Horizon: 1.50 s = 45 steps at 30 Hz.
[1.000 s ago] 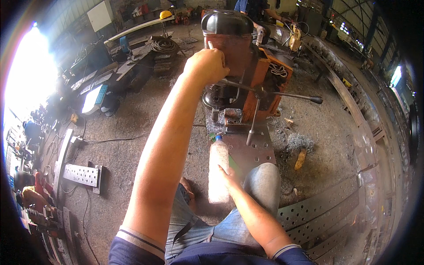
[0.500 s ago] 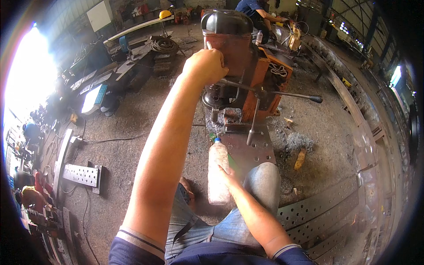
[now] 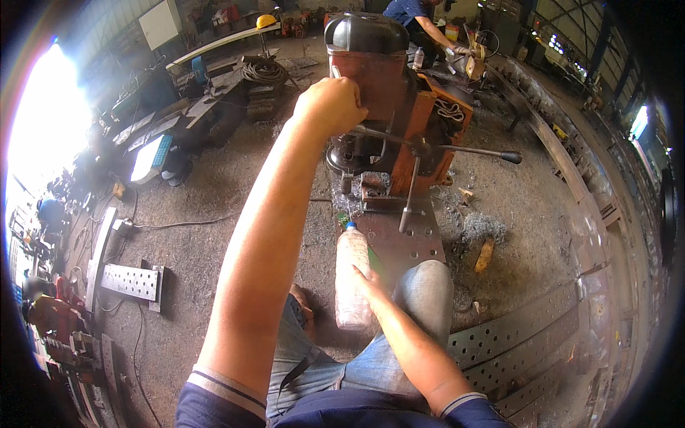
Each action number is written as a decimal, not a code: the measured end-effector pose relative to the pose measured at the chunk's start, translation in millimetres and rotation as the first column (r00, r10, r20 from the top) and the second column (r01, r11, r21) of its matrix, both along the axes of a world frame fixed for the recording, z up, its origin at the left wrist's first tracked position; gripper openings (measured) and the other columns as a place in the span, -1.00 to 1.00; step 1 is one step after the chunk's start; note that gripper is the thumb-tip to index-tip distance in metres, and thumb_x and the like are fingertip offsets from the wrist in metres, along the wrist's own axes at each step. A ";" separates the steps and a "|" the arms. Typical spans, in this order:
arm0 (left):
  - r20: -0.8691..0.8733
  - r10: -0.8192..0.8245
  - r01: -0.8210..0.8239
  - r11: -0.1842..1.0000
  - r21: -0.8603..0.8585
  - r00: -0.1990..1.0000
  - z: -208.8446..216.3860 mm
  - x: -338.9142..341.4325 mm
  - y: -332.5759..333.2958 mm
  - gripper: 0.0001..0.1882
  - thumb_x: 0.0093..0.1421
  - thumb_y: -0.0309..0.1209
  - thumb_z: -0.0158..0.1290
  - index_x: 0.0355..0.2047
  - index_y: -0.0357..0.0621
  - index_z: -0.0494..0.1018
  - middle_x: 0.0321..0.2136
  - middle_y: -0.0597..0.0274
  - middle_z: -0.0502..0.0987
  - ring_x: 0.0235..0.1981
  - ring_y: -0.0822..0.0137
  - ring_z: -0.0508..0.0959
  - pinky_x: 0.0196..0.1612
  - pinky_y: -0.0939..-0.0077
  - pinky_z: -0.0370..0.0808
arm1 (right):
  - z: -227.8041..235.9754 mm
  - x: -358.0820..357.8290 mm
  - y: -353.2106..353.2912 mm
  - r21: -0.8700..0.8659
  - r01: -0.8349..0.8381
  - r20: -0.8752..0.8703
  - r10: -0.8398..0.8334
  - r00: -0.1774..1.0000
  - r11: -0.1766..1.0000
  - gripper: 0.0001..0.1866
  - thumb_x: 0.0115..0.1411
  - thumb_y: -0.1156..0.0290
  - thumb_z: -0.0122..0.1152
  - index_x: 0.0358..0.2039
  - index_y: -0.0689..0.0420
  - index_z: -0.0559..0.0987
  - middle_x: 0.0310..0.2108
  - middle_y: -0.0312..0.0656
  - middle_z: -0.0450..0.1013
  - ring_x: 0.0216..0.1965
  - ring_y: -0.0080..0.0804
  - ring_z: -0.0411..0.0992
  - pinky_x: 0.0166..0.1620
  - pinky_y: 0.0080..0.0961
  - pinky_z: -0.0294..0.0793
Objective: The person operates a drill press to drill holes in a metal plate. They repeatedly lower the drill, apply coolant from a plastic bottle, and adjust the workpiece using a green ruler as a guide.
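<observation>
My left hand (image 3: pixel 330 105) is raised, fingers curled, pressed against the left side of an orange and dark drill press (image 3: pixel 389 85). Whether it grips a part of the machine is hidden. My right hand (image 3: pixel 367 282) holds a pale plastic bottle (image 3: pixel 351 274) with a blue cap, upright beside my knee. The bottle stands just left of a rusty drilled steel plate (image 3: pixel 399 239) lying under the drill head. The press's long feed handles (image 3: pixel 464 151) stick out to the right.
Metal swarf lies around the machine base (image 3: pixel 485 228). Perforated steel strips lie at the lower right (image 3: pixel 528 335) and left (image 3: pixel 132 282). A cable runs across the dirt floor (image 3: pixel 178 225). Another person in blue works behind the machine (image 3: pixel 414 14).
</observation>
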<state>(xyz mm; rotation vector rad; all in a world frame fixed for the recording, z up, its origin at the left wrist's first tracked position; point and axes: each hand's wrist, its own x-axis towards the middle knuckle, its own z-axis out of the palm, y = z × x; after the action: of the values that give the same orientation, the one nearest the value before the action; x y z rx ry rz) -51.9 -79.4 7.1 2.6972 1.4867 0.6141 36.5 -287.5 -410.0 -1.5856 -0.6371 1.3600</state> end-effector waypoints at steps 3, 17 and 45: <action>0.004 0.014 -0.014 1.000 0.000 1.000 -0.6 0.6 0.3 -0.67 0.15 -0.13 0.27 -0.22 -0.11 0.67 -0.25 -0.04 0.70 -0.14 -0.05 0.69 -0.02 0.09 0.61 | 2.9 0.8 -0.5 -0.032 -0.013 0.018 0.014 1.000 0.999 -0.45 0.23 -0.03 0.42 -0.05 0.24 0.65 -0.26 -0.13 0.64 -0.26 -0.40 0.61 -0.20 -0.39 0.60; -0.032 0.048 -0.051 0.996 -0.070 0.998 0.3 1.0 2.9 -0.67 0.13 -0.12 0.24 -0.18 -0.01 0.70 -0.16 0.04 0.69 -0.04 0.04 0.66 0.04 0.14 0.62 | 29.3 -0.3 -6.0 -0.047 -0.021 0.092 0.026 0.995 0.999 -0.39 0.22 -0.10 0.40 -0.03 0.23 0.66 -0.19 -0.10 0.65 -0.20 -0.34 0.62 -0.14 -0.37 0.59; -0.009 0.018 -0.018 0.999 -0.041 1.000 -4.4 -3.6 3.4 -0.64 0.12 -0.09 0.28 -0.30 -0.15 0.70 -0.33 -0.10 0.69 -0.19 -0.05 0.70 -0.06 0.11 0.63 | -9.0 3.2 2.2 -0.074 -0.061 0.140 0.071 0.988 0.995 -0.23 0.17 -0.23 0.38 0.04 0.28 0.61 -0.07 0.06 0.62 -0.07 -0.14 0.61 -0.01 -0.26 0.57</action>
<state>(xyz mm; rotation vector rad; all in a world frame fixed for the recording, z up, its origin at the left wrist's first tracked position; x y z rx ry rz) -55.4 -76.0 2.7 2.6624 1.5103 0.5671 39.8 -285.3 -419.0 -1.7427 -0.7411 1.3380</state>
